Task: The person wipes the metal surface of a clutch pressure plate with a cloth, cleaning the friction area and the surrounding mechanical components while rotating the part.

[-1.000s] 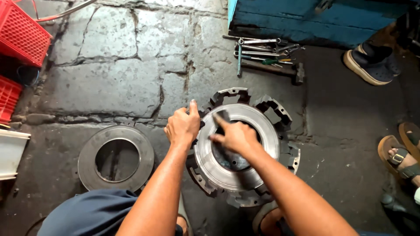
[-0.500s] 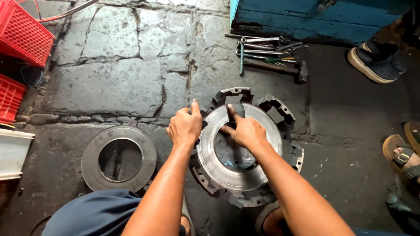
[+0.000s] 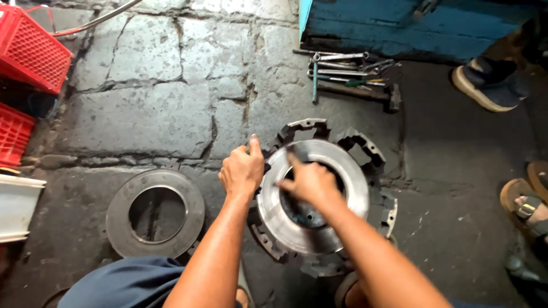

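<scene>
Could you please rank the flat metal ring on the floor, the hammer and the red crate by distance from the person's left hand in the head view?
From the left hand, which rests on the rim of the round metal assembly:
1. Flat metal ring, on the floor to its lower left.
2. Hammer, beyond it to the upper right, by the wrenches.
3. Red crate, at the far upper left corner.

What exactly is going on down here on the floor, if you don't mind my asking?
A person crouches over a round metal clutch assembly on the stone floor. The left hand rests on its left rim, while the right hand, blurred, presses on the shiny ring plate on top. A separate grey ring lies to the left; wrenches and a hammer lie beyond.
</scene>
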